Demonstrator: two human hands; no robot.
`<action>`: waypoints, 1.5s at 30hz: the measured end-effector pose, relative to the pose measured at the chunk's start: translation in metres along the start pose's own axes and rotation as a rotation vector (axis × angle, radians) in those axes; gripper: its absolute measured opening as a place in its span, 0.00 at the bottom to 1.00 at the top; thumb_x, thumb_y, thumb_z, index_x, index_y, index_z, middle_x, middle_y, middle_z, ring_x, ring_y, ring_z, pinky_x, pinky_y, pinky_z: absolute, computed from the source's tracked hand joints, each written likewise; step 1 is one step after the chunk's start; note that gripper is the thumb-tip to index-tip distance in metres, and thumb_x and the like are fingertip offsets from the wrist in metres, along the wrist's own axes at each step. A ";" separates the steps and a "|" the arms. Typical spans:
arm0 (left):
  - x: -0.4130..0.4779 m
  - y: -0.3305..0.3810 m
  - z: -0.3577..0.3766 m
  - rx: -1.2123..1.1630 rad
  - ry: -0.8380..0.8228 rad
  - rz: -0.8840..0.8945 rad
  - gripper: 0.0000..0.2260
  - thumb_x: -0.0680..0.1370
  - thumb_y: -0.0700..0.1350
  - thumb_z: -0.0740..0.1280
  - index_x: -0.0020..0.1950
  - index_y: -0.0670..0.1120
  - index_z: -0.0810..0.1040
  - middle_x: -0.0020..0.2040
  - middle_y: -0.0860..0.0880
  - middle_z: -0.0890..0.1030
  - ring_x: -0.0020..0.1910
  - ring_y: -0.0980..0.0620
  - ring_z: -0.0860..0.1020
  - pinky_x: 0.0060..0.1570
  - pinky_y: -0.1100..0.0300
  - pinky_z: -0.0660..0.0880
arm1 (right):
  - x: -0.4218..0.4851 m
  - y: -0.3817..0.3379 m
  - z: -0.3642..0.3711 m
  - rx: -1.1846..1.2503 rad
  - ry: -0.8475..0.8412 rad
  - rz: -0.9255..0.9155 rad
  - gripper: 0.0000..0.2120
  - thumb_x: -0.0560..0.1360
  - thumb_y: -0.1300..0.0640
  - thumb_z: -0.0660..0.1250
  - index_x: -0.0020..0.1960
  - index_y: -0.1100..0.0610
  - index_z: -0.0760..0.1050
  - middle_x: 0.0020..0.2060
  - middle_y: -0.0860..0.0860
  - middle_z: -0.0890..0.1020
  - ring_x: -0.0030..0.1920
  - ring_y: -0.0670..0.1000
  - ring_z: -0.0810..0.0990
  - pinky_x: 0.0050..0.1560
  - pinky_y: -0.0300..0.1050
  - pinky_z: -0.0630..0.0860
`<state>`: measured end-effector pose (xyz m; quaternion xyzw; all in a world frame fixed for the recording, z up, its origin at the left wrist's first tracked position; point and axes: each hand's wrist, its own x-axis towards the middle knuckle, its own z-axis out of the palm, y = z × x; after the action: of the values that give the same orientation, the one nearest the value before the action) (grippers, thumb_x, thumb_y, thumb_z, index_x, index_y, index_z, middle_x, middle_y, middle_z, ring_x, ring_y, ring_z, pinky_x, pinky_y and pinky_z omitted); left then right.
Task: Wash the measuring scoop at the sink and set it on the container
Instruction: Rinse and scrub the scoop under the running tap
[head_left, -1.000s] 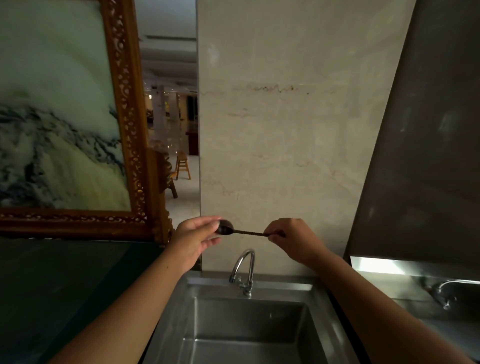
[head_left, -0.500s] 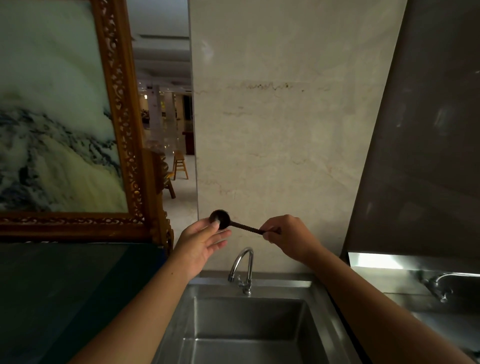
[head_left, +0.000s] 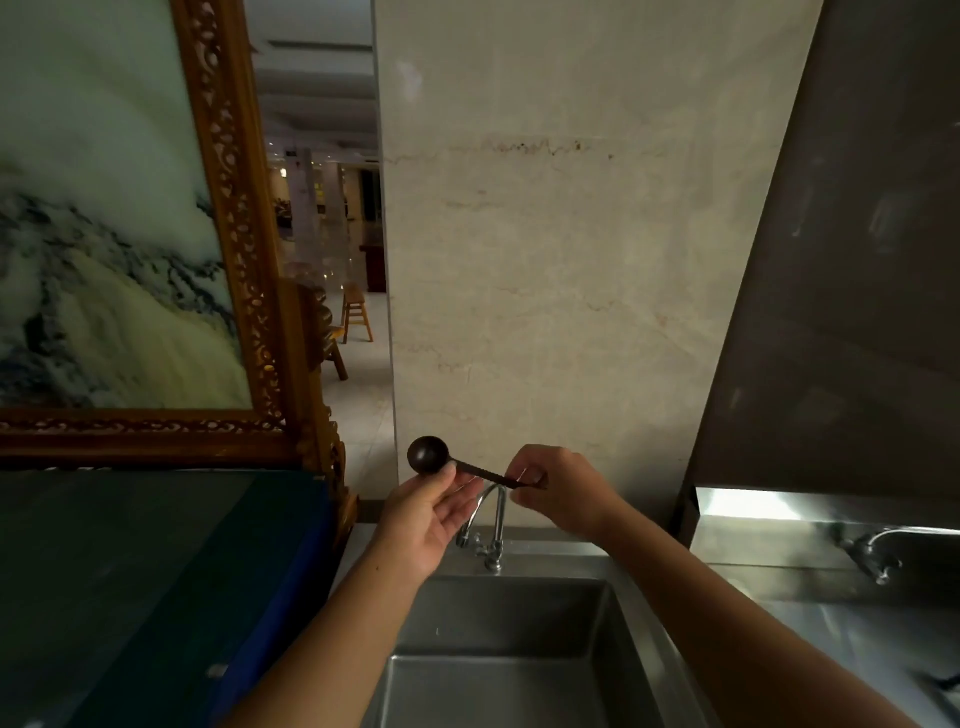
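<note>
A small dark measuring scoop (head_left: 429, 455) with a round bowl and a thin ridged handle is held up in front of the marble wall, above the tap (head_left: 493, 512). My right hand (head_left: 563, 491) pinches the end of the handle. My left hand (head_left: 434, 512) is below the bowl, palm up, fingers spread, with the fingertips touching the scoop's underside. The steel sink (head_left: 618, 603) lies below both hands. No water runs from the tap. No container is in view.
A dark counter with a blue edge (head_left: 291, 571) lies to the left under a framed marble picture (head_left: 244, 291). A second sink and tap (head_left: 872, 556) sit at the right. A hall with a wooden stool (head_left: 356, 312) shows through the gap.
My left hand has let go of the scoop's bowl and dropped beneath it, opening. The bowl now stands free and higher, and the handle tilts down toward my right hand.
</note>
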<state>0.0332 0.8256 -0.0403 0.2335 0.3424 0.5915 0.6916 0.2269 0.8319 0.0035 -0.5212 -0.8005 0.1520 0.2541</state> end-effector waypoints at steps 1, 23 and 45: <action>0.000 -0.002 0.000 -0.010 0.009 -0.017 0.11 0.74 0.39 0.72 0.55 0.39 0.79 0.46 0.41 0.87 0.49 0.43 0.86 0.39 0.54 0.82 | -0.001 0.001 0.002 -0.016 -0.014 -0.001 0.07 0.73 0.58 0.72 0.47 0.48 0.77 0.38 0.41 0.80 0.40 0.40 0.79 0.40 0.33 0.75; -0.005 -0.007 0.002 -0.173 0.033 -0.122 0.15 0.79 0.42 0.66 0.62 0.35 0.76 0.57 0.36 0.83 0.58 0.40 0.82 0.54 0.51 0.79 | -0.001 0.008 -0.003 -0.222 -0.013 -0.053 0.04 0.76 0.57 0.68 0.49 0.55 0.81 0.43 0.51 0.84 0.42 0.50 0.82 0.46 0.49 0.82; -0.183 0.041 -0.141 -0.372 0.576 0.353 0.13 0.83 0.43 0.60 0.52 0.32 0.76 0.51 0.36 0.80 0.56 0.39 0.78 0.53 0.51 0.74 | 0.015 -0.153 0.137 -0.080 -0.330 -0.742 0.05 0.75 0.54 0.70 0.50 0.51 0.80 0.46 0.50 0.82 0.46 0.50 0.80 0.48 0.46 0.77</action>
<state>-0.1119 0.6432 -0.0667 -0.0163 0.3640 0.7948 0.4854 0.0287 0.7852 -0.0282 -0.1753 -0.9694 0.1004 0.1394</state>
